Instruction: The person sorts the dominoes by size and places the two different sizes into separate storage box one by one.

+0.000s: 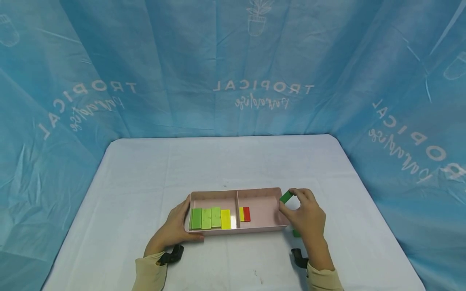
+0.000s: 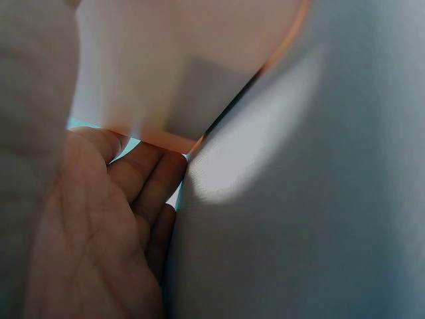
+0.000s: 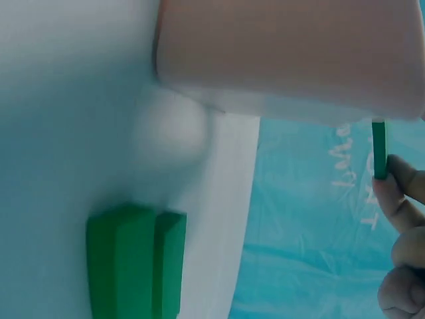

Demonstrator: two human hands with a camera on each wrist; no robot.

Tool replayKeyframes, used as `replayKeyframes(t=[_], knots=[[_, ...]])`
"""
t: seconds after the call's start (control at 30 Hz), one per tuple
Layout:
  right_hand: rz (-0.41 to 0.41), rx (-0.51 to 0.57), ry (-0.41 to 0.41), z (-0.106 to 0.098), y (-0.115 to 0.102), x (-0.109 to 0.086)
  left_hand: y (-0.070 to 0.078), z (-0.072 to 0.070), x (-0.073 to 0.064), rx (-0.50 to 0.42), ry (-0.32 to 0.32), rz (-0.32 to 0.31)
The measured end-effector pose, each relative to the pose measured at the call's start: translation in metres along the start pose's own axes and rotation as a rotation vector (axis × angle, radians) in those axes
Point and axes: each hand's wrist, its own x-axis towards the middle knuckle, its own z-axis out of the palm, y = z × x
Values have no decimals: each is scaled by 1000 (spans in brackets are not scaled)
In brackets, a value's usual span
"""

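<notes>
Blocks (image 1: 216, 217) in both compartments (image 1: 263, 212) of box (image 1: 233, 231)

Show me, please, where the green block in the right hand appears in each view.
Head: right of centre, the green block by the right end of the pink box.
Left wrist: not in this picture.
Right wrist: the green block near the right edge, around mid-height.
Shared landmark: the pink box, in all three.

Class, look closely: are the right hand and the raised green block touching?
Touching. The right wrist view plainly shows the right hand pinching one end of the raised green block.
</notes>
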Motion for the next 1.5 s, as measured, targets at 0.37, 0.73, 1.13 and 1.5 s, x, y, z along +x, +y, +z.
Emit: replayKeyframes(t=[0.37,0.73,1.13,1.5], knots=[[-240,70,-33,17,-10,2,2,-2,0,3,-3,-6],[-325,138,-90,30,-17,5,2,-1,2,-2,-11,-21],[-391,99,-200,34,-24,16,4,-4,4,-3,-5,-16],[-355,36,-554,40,-37,22,0,-1,0,-6,-12,-27]])
